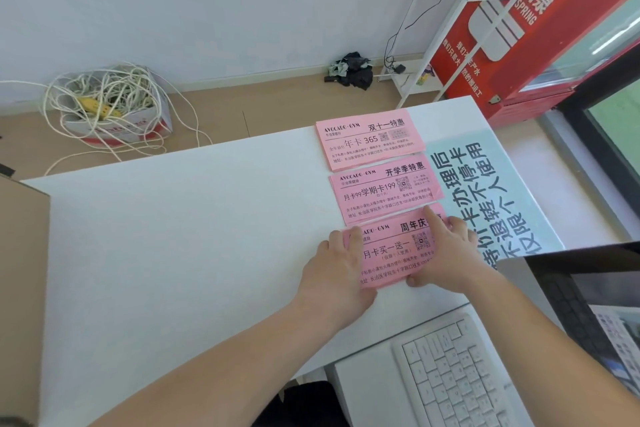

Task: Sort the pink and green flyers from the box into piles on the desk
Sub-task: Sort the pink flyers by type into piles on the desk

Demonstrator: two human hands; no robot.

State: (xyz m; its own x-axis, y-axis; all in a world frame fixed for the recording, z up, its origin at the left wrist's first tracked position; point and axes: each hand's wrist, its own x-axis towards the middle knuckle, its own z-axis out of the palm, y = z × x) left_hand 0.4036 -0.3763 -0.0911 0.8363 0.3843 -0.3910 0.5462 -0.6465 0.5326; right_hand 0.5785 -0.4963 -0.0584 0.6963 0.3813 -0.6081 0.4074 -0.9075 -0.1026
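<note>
Pink flyers (pixel 377 198): three piles in one column on the right part of the desk, running far to near, printed side up.
Desk (pixel 173 253): white top; carries the flyers, the green sheet and the keyboard.
Red cabinet (pixel 540 31): far right, on the floor beyond the desk, behind a white frame.
Cardboard box (pixel 20 253): at the left edge of the desk, only partly in view; contents cannot be seen.
Green sheet (pixel 485 184): pale, with large black characters, lying flat just right of the pink column; its near end is covered by the right hand.
Keyboard (pixel 460 378): white, near right.
Carton of cords (pixel 114 107): on the floor, far left.
Far pile (pixel 370 140): untouched.
Middle pile (pixel 386 191): untouched, just beside its neighbours.
Near pile (pixel 394 253): held at both ends.
Left hand (pixel 341 263): grasps the pile's left end, fingers on top.
Right hand (pixel 443 250): grasps the right end, forefinger at the far edge, thumb at the near edge.
</note>
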